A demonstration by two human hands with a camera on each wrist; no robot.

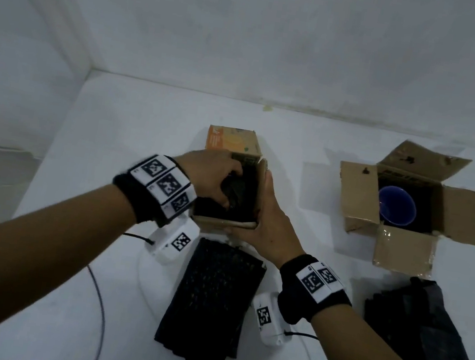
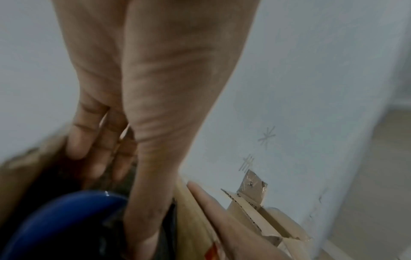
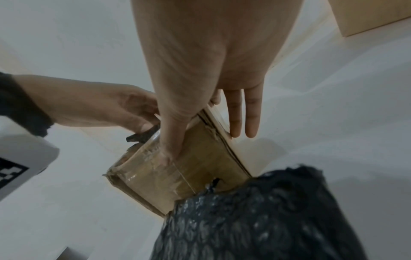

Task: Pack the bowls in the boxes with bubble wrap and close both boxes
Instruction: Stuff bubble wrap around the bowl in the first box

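— While the left hand (image 1: 215,173) digs into the near cardboard box (image 1: 224,219), what's it got?

— Fingers curled down into the opening, pinching a dark crumpled fold of black bubble wrap (image 1: 233,190). The left wrist view shows a blue bowl (image 2: 66,216) sitting down in that box, with dark wrap beside it and the fingers (image 2: 77,140) reaching in over its rim.

— And the right hand (image 1: 268,215)?

— Clamped on the box's near right corner. Thumb (image 3: 171,140) pressed on the taped front wall, fingers (image 3: 242,114) straight along the right side. It grips the box between thumb and fingers.

— Flaps?

— The far one stands up, printed orange (image 1: 231,140). The rest I can't make out behind the hands.

— Second box?

— Over to the right, well apart: an open carton (image 1: 411,205) with all four flaps splayed, another blue bowl (image 1: 397,208) upright inside on a dark lining.

— Any spare wrap?

— A black bubble wrap sheet (image 1: 211,305) lies flat on the white surface (image 1: 114,130) just in front of the near box, touching its base in the right wrist view. A second dark sheet (image 1: 422,337) lies before the right carton.
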